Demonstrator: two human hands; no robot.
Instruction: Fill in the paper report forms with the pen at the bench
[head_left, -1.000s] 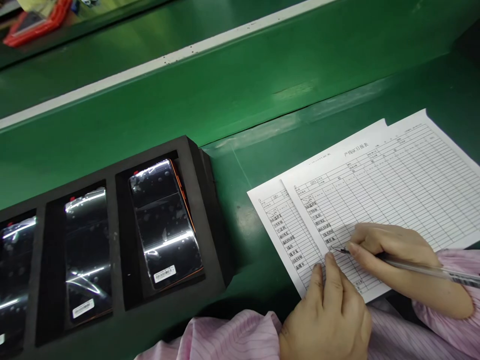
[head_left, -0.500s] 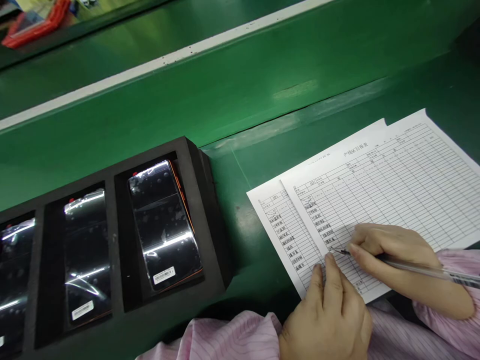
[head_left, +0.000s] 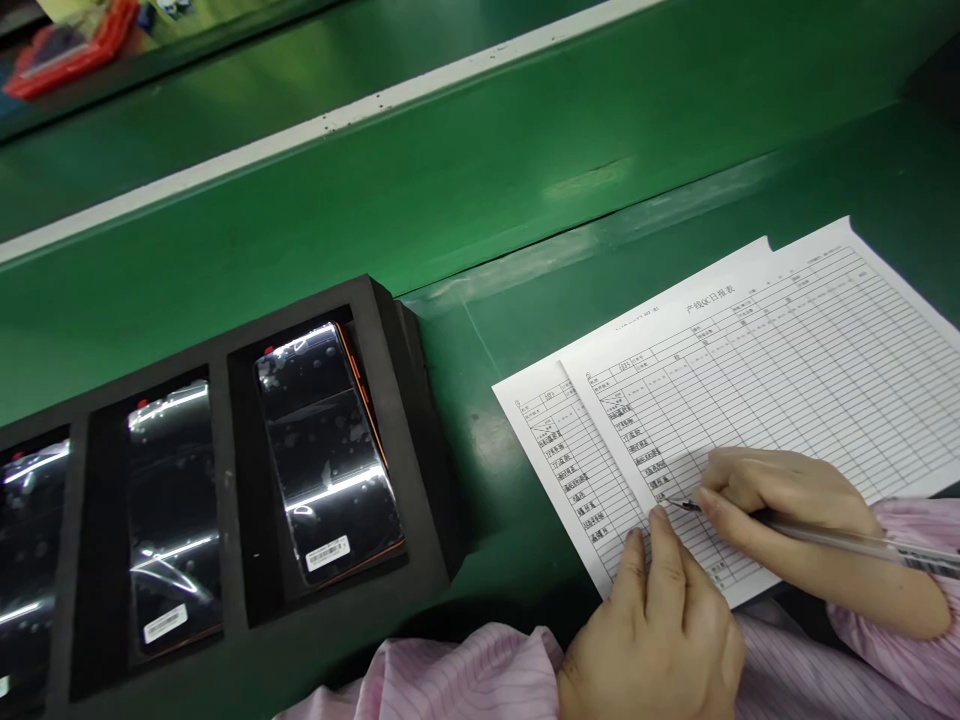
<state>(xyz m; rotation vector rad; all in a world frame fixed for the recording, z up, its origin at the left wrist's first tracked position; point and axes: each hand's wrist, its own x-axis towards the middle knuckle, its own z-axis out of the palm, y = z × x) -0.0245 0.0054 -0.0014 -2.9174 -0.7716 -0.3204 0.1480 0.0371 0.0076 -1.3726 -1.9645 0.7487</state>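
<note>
Right hand: the right hand (head_left: 787, 510) is pinching a pen (head_left: 847, 538) between thumb and curled fingers, close behind the tip, with the wrist resting on the paper.
Left hand: the left hand (head_left: 660, 630) is lying flat, fingers pressed together and holding nothing, its fingertips pressing the top sheet (head_left: 787, 370) down just beside the pen tip.
Pen: it is slanting low, tip touching a left-hand row of the printed grid between the two hands, and its clear barrel is running out past the right wrist.
Paper: the top sheet is lying askew over a lower sheet (head_left: 555, 440), whose edge is showing beyond the left fingertips; both are lying flat on the green surface (head_left: 495, 330).
Handling, pen: it is looking light, stiff and smooth – a hold low on the barrel, as now, is probably giving the best control.
Handling, paper: it is looking thin and limp, likely to slide on the glossy surface – pressing it flat near the writing point is likely suiting it better than lifting an edge.
Left of the hands: a black foam tray (head_left: 420, 440) is sitting well apart from the paper, carrying dark phone screens (head_left: 330, 450), one to a pocket.
Sleeves: pink striped sleeves (head_left: 465, 680) are covering both forearms.
</note>
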